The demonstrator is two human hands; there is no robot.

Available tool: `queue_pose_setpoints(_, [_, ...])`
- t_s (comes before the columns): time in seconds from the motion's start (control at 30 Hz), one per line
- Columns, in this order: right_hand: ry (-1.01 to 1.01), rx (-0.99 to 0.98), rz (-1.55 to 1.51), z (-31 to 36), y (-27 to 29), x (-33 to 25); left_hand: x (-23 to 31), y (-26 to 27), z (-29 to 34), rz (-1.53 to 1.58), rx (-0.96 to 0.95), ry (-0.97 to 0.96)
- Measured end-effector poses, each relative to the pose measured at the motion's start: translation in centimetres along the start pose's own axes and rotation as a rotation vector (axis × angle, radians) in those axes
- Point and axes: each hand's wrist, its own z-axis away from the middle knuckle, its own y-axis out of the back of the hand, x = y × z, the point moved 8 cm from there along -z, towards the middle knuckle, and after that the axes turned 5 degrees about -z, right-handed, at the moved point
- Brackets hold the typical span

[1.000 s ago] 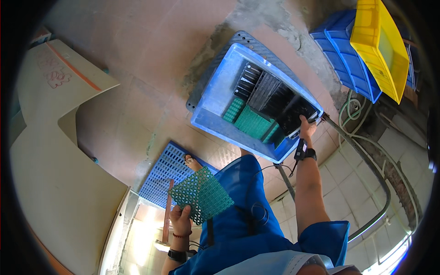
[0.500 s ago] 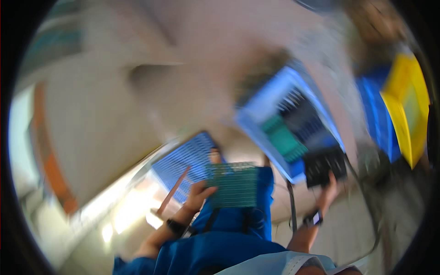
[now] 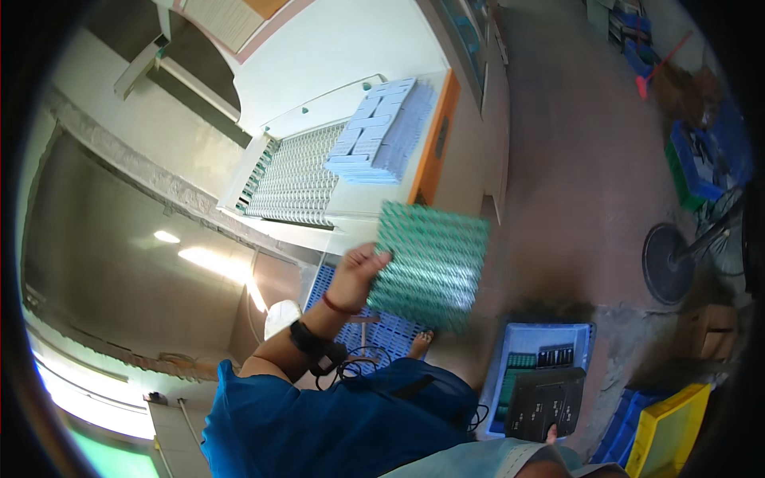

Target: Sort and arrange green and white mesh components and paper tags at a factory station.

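My left hand is closed on the left edge of a green circuit board panel, a square sheet with a fine repeating pattern. It is raised in front of a white machine, close to the orange edge strip. At the lower right, only a fingertip or two of my right hand show at the lower edge of a black flat panel with small white markings. That panel overlaps a blue crate, in which green boards and black boards lie.
Rollers and a stack of pale blue slotted sheets are on the machine. Below lies a blue slatted platform, my foot at its edge. A fan base, cardboard box and yellow crate stand right.
My view has swung toward the machine. My left hand has raised the green circuit board panel from before my legs toward the machine. The black panel stays by my right hand at the crate.
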Motion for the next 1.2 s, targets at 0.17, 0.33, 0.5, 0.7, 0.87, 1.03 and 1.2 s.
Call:
queue_pose_setpoints(0.17, [0.002,-0.114,0.033,0.5,3.1,-8.0,7.7,11.8,-4.4,0.187,0.264,-0.194])
queue_pose_setpoints(0.33, [0.067,-0.178,0.104,3.0,-5.4,-7.7,10.6,16.3,-14.3,0.014,0.248,-0.168])
queue_pose_setpoints(0.5, [0.06,-0.295,0.142,5.8,-10.4,-5.5,12.2,17.7,-17.5,-1.321,0.289,0.02])
queue_pose_setpoints(0.7, [0.015,-0.38,0.047,9.0,-16.7,-2.3,13.0,8.1,-6.5,-0.721,-0.077,-0.476])
queue_pose_setpoints(0.87, [-0.064,-0.438,0.185,7.2,-20.4,0.2,2.0,-2.1,4.5,-0.078,-0.75,-0.068])
queue_pose_setpoints(1.03, [-0.177,-0.408,0.291,5.5,-18.4,3.8,-9.0,-6.2,3.8,0.174,-0.748,0.419])
queue_pose_setpoints(1.2, [-0.091,-0.265,0.633,4.5,-13.2,5.8,-22.6,-5.1,5.4,0.185,-0.731,0.725])
